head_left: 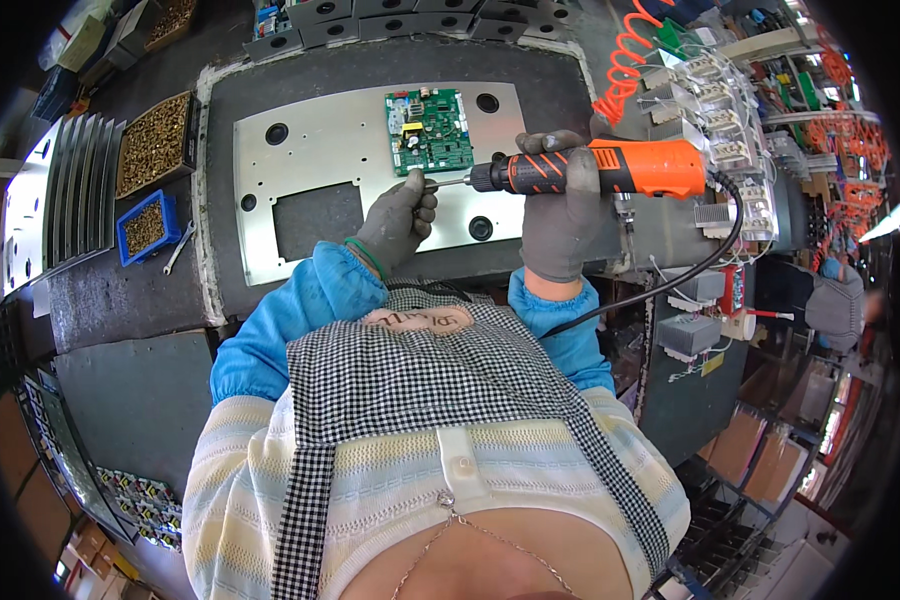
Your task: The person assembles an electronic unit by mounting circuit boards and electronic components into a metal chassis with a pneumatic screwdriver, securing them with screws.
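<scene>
My right hand (567, 215), in a grey glove, is wrapped round an orange and black electric screwdriver (650, 168). The tool lies level, its bit pointing left. My gloved left hand (398, 218) is closed, thumb and fingertips pinched at the tip of the bit; whatever small thing they hold is hidden. Both hands are over the near part of a silver metal panel (320, 140) with a rectangular cut-out and black round pieces. A green circuit board (429, 130) rests on the panel, just beyond the bit.
At left stand a tray of brass-coloured small parts (157, 140), a blue bin (146, 228) and a wrench (178, 248). Stacked panels (80, 190) lean farther left. A black cable (705, 265) loops from the screwdriver. An orange coiled hose (620, 75) hangs beyond; wired assemblies (720, 120) line the right.
</scene>
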Demonstrator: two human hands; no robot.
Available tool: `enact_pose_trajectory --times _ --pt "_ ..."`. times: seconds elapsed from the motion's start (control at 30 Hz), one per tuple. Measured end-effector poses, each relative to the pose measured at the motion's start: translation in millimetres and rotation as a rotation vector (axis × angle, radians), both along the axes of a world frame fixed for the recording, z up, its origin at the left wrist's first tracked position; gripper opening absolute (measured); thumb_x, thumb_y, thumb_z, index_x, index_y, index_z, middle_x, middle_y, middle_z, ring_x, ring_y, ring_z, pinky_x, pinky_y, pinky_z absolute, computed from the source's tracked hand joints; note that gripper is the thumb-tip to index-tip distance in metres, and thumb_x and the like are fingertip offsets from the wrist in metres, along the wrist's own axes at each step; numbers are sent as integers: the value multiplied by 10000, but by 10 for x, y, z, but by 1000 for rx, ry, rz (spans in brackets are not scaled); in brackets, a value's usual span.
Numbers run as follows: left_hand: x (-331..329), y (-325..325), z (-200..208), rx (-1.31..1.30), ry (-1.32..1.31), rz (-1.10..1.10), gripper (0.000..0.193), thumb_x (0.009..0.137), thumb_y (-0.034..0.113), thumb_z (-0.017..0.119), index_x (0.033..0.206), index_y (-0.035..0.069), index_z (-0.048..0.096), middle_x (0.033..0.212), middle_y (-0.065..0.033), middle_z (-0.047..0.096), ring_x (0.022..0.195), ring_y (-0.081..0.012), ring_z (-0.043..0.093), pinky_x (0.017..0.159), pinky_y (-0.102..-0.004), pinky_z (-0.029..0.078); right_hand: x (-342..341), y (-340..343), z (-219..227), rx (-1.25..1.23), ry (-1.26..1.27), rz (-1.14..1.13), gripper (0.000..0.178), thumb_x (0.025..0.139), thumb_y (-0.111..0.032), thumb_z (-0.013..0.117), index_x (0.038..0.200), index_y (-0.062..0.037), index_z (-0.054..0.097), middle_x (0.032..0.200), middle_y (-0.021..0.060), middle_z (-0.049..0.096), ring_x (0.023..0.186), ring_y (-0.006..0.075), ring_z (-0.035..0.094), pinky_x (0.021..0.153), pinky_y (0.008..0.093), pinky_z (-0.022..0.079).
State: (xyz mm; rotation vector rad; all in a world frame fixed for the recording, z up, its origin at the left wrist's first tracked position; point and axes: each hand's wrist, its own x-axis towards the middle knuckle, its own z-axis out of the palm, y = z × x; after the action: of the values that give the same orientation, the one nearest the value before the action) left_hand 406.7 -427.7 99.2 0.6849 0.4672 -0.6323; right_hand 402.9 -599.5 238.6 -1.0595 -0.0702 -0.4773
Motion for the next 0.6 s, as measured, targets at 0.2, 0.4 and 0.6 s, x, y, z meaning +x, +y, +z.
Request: enact_pose_trajectory --times 0.2,0.4,0.6 --pt "58 -224 -4 -5 -40 -23 331 1056 394 573 1072 65 605 833 27 561 667 -41 466 551 -158 419 96 -307 -134 73 16 -4 587 926 -161 634 1425 2 372 931 113 653 889 263 685 898 472 549" --pt "94 -354 -82 66 -120 -51 294 1043 341 610 1108 54 614 883 12 594 681 -46 481 566 -161 441 310 -604 -219 189 183 -53 589 922 -169 650 1411 14 378 920 115 638 865 256 678 849 447 559" --pt "149 -459 -142 -106 14 10 331 1049 344 597 1132 24 607 968 -35 622 768 -73 535 630 -187 492 356 -624 -370 212 175 -99 385 938 -218 685 1250 -71 515 900 81 639 849 245 645 895 461 552"
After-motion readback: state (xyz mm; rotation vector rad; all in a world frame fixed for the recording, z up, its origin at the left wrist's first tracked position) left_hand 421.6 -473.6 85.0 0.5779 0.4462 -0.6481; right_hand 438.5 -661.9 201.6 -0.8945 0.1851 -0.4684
